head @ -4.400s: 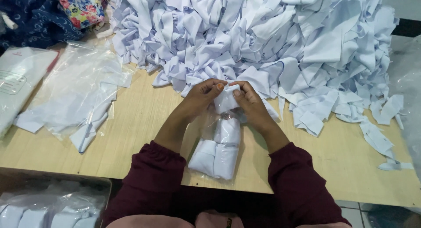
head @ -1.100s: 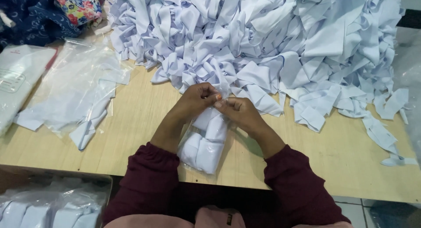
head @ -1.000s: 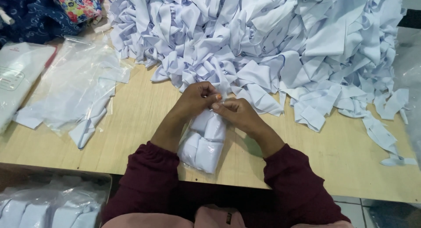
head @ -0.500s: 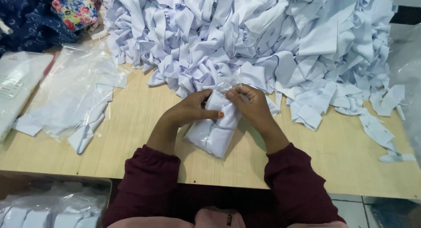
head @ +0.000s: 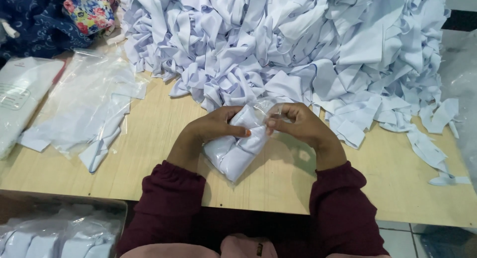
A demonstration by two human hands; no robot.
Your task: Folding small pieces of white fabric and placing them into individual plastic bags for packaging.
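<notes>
A clear plastic bag packed with folded white fabric pieces (head: 237,154) lies tilted on the wooden table (head: 149,139), its top toward the upper right. My left hand (head: 213,126) grips the bag's upper part, thumb pressed across it. My right hand (head: 295,124) pinches the bag's open plastic top. Both sleeves are dark maroon.
A big heap of white fabric pieces (head: 298,44) fills the far side of the table, with loose pieces (head: 437,153) trailing right. Empty clear bags (head: 84,109) lie at the left beside a white packet (head: 20,96). Packed bags (head: 54,238) sit in a box at lower left. Dark and floral cloth (head: 89,9) lies far left.
The bag has turned from upright to tilted, its bottom swinging toward the lower left. My right hand has shifted to pinch the plastic top while my left wraps the bundle.
</notes>
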